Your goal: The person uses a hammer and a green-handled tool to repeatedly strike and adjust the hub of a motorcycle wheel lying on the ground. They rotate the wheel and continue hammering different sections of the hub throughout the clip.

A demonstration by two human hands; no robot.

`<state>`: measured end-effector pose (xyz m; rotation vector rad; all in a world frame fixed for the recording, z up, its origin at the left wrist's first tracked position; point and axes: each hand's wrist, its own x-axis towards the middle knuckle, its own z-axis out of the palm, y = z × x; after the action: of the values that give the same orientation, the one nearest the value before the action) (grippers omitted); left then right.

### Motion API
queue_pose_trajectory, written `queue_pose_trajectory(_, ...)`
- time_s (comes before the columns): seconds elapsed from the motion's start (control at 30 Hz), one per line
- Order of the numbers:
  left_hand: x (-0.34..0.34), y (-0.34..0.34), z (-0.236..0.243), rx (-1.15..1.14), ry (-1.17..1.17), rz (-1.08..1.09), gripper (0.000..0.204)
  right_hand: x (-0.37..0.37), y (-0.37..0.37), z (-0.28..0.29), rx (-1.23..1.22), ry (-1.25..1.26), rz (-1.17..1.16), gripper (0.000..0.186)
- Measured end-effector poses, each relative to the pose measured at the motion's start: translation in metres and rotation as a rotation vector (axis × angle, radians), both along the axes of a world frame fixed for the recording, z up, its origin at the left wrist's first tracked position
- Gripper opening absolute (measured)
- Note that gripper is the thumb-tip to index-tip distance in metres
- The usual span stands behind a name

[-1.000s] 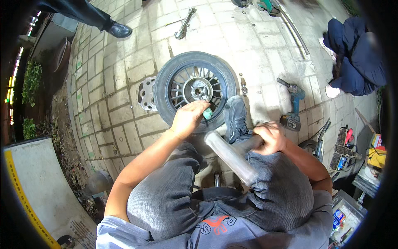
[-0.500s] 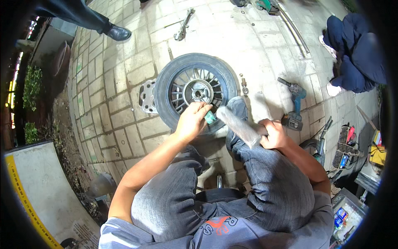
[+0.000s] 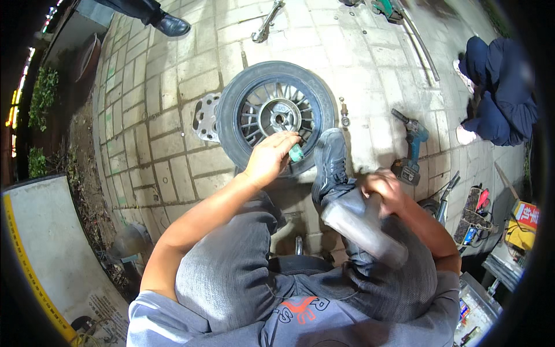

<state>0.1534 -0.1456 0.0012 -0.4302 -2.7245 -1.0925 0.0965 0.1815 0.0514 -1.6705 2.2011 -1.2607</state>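
Note:
A wheel with a black tyre (image 3: 231,141) and a spoked rim lies flat on the paving before me. Over the near side of its hub (image 3: 273,110) my left hand (image 3: 270,155) is closed round a small green object (image 3: 296,153). Most of that object is hidden by the fingers, so its kind cannot be told. My right hand (image 3: 384,191) is wrapped round the handle of a hammer. The thick grey hammer head (image 3: 367,231), smeared by motion, hangs over my right shin, apart from the wheel.
A perforated metal plate (image 3: 204,118) lies left of the tyre. Right of it are small metal parts (image 3: 344,113) and a cordless impact wrench (image 3: 411,144). A wrench (image 3: 267,23) lies farther off. Another person's shoe (image 3: 172,25) is at upper left; a crouching person (image 3: 500,98) is at right.
The hammer head has swung down toward my right knee, away from the wheel. My left hand stays by the hub with the green object. The view has shifted slightly.

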Motion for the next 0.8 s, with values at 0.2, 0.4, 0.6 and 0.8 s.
queue_pose_trajectory(0.2,0.007,-0.004,-0.005,-0.002,-0.005,0.010,0.047,0.006,-0.014,0.009,0.352,-0.098,-0.381,0.042)
queue_pose_trajectory(0.4,-0.001,-0.003,-0.010,-0.001,-0.045,0.060,0.047,0.003,-0.021,-0.004,0.527,-0.033,-0.276,0.048)
queue_pose_trajectory(0.6,0.001,-0.008,-0.021,0.031,-0.053,0.126,0.044,0.024,0.016,-0.029,0.639,-0.056,-0.280,0.051)
queue_pose_trajectory(0.8,0.010,-0.029,0.013,0.245,-0.089,0.249,0.033,0.017,0.013,-0.013,0.526,-0.402,-0.546,0.036)
